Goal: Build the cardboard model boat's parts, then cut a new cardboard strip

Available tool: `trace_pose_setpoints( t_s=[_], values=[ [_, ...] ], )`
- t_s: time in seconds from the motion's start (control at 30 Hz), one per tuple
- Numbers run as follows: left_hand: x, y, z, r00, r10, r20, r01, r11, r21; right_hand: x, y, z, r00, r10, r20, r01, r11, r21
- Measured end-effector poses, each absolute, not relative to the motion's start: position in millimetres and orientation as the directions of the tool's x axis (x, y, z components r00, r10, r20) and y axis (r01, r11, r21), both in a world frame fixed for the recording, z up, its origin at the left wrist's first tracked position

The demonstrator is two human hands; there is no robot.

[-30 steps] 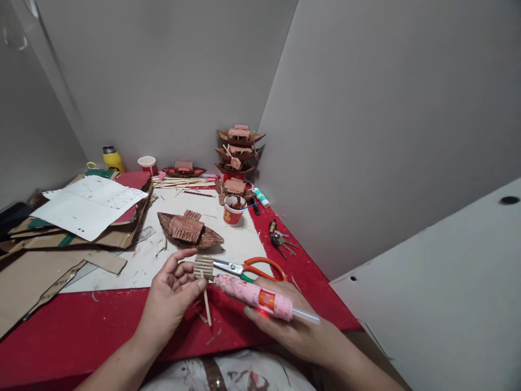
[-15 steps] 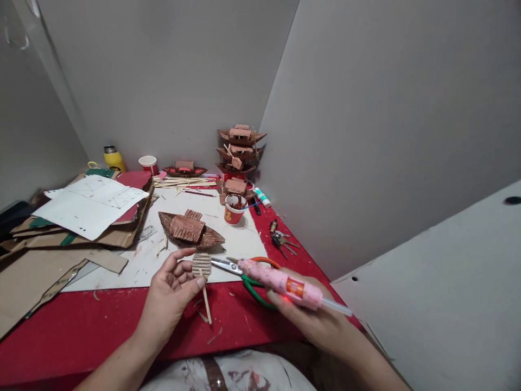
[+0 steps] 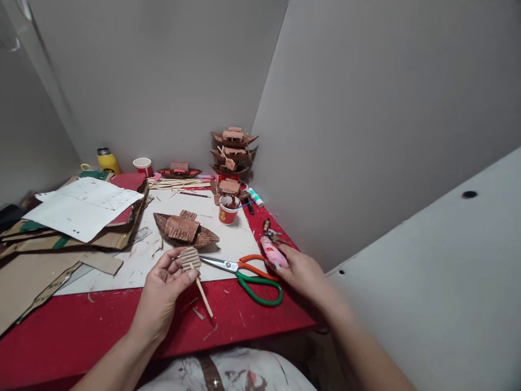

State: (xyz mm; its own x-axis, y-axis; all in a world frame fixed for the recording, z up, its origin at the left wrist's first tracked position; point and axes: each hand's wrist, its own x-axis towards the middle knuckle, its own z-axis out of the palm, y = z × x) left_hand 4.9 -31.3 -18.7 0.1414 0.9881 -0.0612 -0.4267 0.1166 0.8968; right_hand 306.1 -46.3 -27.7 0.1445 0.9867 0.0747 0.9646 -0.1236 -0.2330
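Between the thumb and fingers of my left hand (image 3: 166,282) is a small piece of corrugated cardboard (image 3: 190,259) with a thin wooden stick (image 3: 204,298) lying against it and slanting down. My right hand (image 3: 299,271) is closed around a pink glue gun (image 3: 273,251) at the table's right side, beside the keys (image 3: 274,234). Scissors (image 3: 259,290) with one orange and one green handle lie between my hands, their blades reaching toward the cardboard piece. Just beyond my left hand sits a brown model boat (image 3: 208,237) with a ridged roof.
Cardboard sheets (image 3: 44,271) and a white paper (image 3: 85,206) cover the left side. A paint-stained cup (image 3: 228,210) stands ahead. Farther back are stacked model boats (image 3: 234,138), thin sticks (image 3: 179,183), another cup (image 3: 142,165) and a yellow bottle (image 3: 107,161). A wall bounds the right.
My right hand has carried the glue gun away from over the scissors to beside the keys, and the gun has turned. The scissors' handles are now uncovered. The view has shifted slightly.
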Motion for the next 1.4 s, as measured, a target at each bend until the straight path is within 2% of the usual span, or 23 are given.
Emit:
trace_pose_setpoints(
  t_s=[0.13,0.2,0.33,0.4,0.47,0.53,0.63,0.73,0.93,1.07,1.4],
  values=[
    [5.1,-32.1,-16.2,0.134,0.989,-0.057,-0.440,0.111,0.891,313.7,-48.5,-31.4,0.072,0.997,0.033,0.945,-0.058,-0.321],
    [5.2,-33.4,-14.7,0.127,0.990,-0.057,-0.444,0.108,0.890,315.4,-51.9,-29.1,0.047,0.998,0.047,0.944,-0.029,-0.328],
    [7.5,-36.0,-13.1,0.113,0.992,-0.056,-0.452,0.101,0.886,297.6,-68.8,-10.7,0.002,0.973,0.232,0.948,0.072,-0.311],
    [10.7,-36.6,-12.7,0.112,0.992,-0.056,-0.461,0.102,0.882,275.4,-80.9,1.1,-0.064,0.956,0.287,0.893,0.183,-0.411],
    [15.0,-37.0,-11.8,0.113,0.992,-0.050,-0.473,0.098,0.875,248.1,-90.7,9.4,-0.185,0.938,0.293,0.794,0.319,-0.517],
    [19.4,-37.9,-10.0,0.123,0.992,-0.037,-0.483,0.093,0.871,221.6,-95.1,11.7,-0.270,0.925,0.268,0.705,0.379,-0.599],
    [24.2,-39.7,-6.7,0.131,0.991,-0.019,-0.485,0.081,0.871,192.7,-91.7,5.9,-0.328,0.924,0.194,0.571,0.358,-0.739],
    [25.8,-41.2,-4.8,0.127,0.992,0.000,-0.479,0.061,0.876,179.6,-84.7,-3.0,-0.294,0.924,0.244,0.490,0.365,-0.792],
    [24.2,-43.9,-4.8,0.133,0.991,-0.013,-0.500,0.079,0.863,174.7,-82.7,-13.1,-0.248,0.932,0.265,0.374,0.345,-0.861],
    [24.6,-44.9,-3.5,0.130,0.991,-0.039,-0.534,0.103,0.839,173.2,-85.1,-17.3,-0.225,0.948,0.226,0.356,0.296,-0.886],
    [23.0,-46.4,-5.0,0.053,0.998,-0.022,-0.490,0.045,0.871,168.4,-87.9,-24.1,-0.210,0.963,0.168,0.289,0.225,-0.931]
  ],
)
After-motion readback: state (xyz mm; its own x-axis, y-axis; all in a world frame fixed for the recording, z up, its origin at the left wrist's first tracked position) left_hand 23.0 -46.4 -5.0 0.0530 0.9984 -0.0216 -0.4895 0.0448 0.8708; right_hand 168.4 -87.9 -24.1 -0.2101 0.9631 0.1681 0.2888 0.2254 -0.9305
